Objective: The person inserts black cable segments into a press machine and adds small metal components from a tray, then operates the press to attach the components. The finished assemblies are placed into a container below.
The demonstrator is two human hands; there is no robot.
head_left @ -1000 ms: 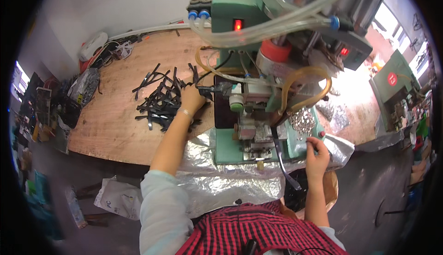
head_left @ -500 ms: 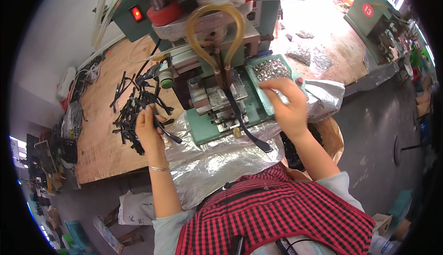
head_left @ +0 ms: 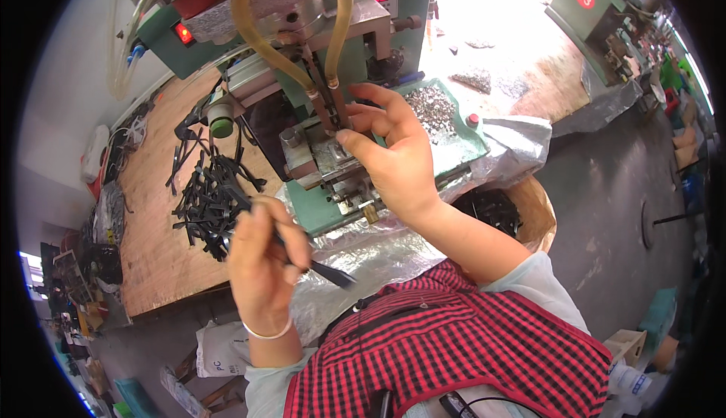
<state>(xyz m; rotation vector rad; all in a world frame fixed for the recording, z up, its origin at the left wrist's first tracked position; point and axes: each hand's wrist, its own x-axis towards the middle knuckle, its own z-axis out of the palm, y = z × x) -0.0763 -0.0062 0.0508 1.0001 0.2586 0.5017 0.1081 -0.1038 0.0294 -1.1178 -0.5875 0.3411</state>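
While left hand grips black strip, right hand half-open at green machine

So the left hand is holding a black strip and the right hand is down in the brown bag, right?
Not quite. The left hand does hold a black strip, but the right hand is not in the brown bag. The head view shows it up at the green machine, fingertips at the metal part under the yellow tube.
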